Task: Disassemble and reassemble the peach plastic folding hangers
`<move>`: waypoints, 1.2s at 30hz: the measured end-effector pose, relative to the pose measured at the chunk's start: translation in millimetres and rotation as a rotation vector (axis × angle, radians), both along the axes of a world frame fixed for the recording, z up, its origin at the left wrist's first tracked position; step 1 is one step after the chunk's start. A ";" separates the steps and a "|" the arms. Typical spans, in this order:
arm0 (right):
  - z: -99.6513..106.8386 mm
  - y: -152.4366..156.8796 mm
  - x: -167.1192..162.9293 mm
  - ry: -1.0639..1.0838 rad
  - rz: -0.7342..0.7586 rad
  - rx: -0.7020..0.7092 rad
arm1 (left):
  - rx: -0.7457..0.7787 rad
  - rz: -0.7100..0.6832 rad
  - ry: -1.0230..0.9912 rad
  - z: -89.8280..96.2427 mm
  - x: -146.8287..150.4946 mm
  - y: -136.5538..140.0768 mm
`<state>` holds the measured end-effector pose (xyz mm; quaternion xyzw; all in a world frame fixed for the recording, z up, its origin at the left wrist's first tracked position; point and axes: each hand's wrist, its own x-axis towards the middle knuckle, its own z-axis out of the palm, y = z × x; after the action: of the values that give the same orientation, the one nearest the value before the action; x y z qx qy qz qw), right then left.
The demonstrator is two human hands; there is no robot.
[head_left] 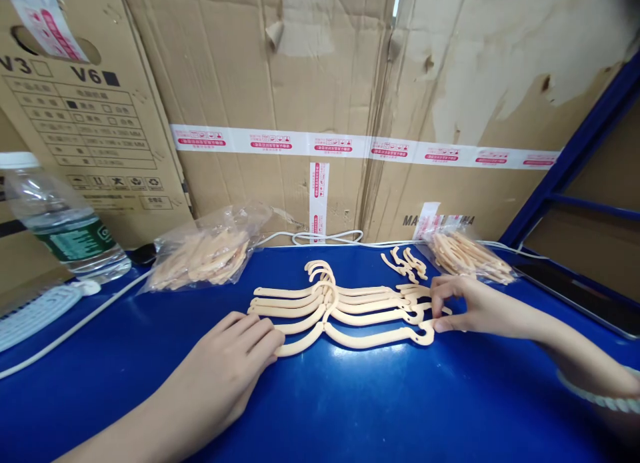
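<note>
Several cream plastic clothes hangers lie overlapping in a row on the blue table (380,409), their hooks gathered at the middle. My left hand (235,356) is closed around the left end of the nearest hanger (370,338), with its fingertips partly hidden. At that hanger's right end is a curved end piece (427,333), pinched between the thumb and fingers of my right hand (470,308). Similar end pieces show at the right ends of the hangers behind. Beyond the right hand lies a small group of loose curved pieces (406,264).
A clear bag (205,249) of cream parts lies at the back left, another bag (470,255) at the back right. A water bottle (70,226) and white hairbrush (40,309) are left. A dark phone (585,296) lies right. Cardboard (280,69) and a white cable (330,236) line the back.
</note>
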<state>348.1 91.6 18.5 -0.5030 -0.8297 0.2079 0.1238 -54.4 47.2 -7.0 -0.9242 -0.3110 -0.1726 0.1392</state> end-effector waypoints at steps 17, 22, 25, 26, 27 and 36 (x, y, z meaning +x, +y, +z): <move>-11.5 7.3 1.0 -0.262 -0.204 0.248 | 0.181 0.013 0.002 -11.1 -5.9 10.3; -13.4 7.4 -1.4 -0.287 -0.290 0.298 | 0.139 0.038 0.020 -9.9 -6.9 11.5; -13.2 8.7 1.4 -0.284 -0.323 0.309 | 0.140 0.046 0.020 -9.9 -6.8 12.4; -12.1 9.2 3.1 -0.284 -0.327 0.309 | 0.146 0.044 0.016 -10.2 -6.8 12.4; -10.4 9.9 5.0 -0.284 -0.333 0.311 | 0.155 0.040 0.008 -10.6 -6.9 12.3; 18.8 34.4 -6.6 -0.407 -0.463 0.340 | 0.167 0.008 -0.049 -16.6 -9.0 11.8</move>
<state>341.5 126.0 37.3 -0.6811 -0.7241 -0.0713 0.0816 -63.4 59.0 -23.7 -0.9036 -0.3028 -0.2198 0.2088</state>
